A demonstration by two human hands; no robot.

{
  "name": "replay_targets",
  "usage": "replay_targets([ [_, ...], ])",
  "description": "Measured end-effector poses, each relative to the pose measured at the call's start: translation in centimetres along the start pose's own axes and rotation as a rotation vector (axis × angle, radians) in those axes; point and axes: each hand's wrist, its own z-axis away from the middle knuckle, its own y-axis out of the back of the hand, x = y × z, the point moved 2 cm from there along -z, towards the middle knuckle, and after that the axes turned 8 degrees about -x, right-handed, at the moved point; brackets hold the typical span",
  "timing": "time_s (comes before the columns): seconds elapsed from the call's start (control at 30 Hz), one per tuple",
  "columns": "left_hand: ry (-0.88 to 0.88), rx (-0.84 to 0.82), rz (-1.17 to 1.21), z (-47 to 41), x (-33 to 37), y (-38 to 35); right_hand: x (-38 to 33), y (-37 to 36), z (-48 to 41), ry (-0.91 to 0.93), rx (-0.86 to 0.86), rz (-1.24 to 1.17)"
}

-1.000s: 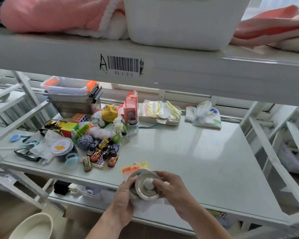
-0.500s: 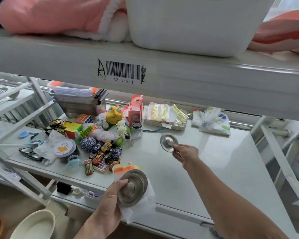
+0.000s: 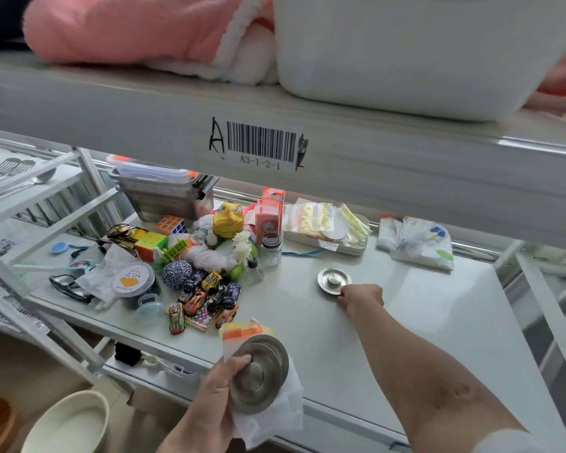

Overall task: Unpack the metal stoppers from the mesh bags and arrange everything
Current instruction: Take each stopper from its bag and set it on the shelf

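A round metal stopper (image 3: 333, 280) with a centre knob lies on the white shelf (image 3: 422, 322), past its middle. My right hand (image 3: 361, 297) is stretched out to it, fingertips pinching its near rim. By the shelf's front edge my left hand (image 3: 209, 400) grips a stack of metal stoppers (image 3: 258, 374) together with a white mesh bag (image 3: 275, 416), which hangs below them. The bag has an orange and yellow tag (image 3: 242, 330) at its top.
Toy cars (image 3: 206, 299), puzzle cubes (image 3: 151, 241), a yellow toy (image 3: 227, 220), a small jar (image 3: 271, 250) and a round tub (image 3: 133, 279) crowd the shelf's left half. A tray of packets (image 3: 324, 230) and a folded bag (image 3: 415, 240) sit at the back. An upper shelf (image 3: 275, 138) overhangs.
My right hand took one stopper off the stack, carried it out over the shelf and lowered it onto the surface. My left hand stayed near the front edge with the rest.
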Motion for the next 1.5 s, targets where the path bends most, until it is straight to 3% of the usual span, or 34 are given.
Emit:
replay_targets([
  [0.33, 0.061, 0.0, 0.022, 0.1, -0.3, -0.3, 1.4, 0.7, 1.6, -0.039, 0.004, -0.158],
  [0.43, 0.072, 0.016, 0.014, -0.1, -0.5, -0.8, 2.9, 1.5, 6.3, 0.061, -0.168, -0.256],
  [0.6, 0.062, 0.074, -0.049, -0.3, -0.6, -1.9, 5.5, 3.7, 16.9, 0.376, -0.643, 0.094],
  [0.73, 0.09, 0.061, -0.075, -0.5, -0.9, -2.7, 7.3, 4.5, 19.3, 0.457, -0.665, 0.346],
  [0.83, 0.102, 0.0, -0.064, -0.6, -1.1, -3.3, 7.8, 4.7, 18.9, 0.435, -0.625, 0.34],
  [0.97, 0.166, -0.052, 0.023, -1.1, -1.7, -3.2, 7.8, 5.2, 18.6, 0.39, -0.696, 0.263],
  [1.2, 0.085, 0.052, -0.097, -1.8, -1.7, -2.3, 7.9, 4.8, 17.5, 0.201, -0.817, 0.032],
  [1.27, 0.089, 0.09, -0.088, -1.8, -1.6, -1.7, 7.4, 4.4, 16.1, 0.115, -0.72, -0.102],
  [1.33, 0.081, 0.135, -0.071, -1.7, -1.4, -0.9, 6.8, 4.1, 13.4, 0.064, -0.513, -0.164],
  [1.5, 0.047, 0.19, -0.039, -1.3, -1.0, 0.6, 6.6, 3.3, 8.5, 0.051, -0.145, -0.03],
])
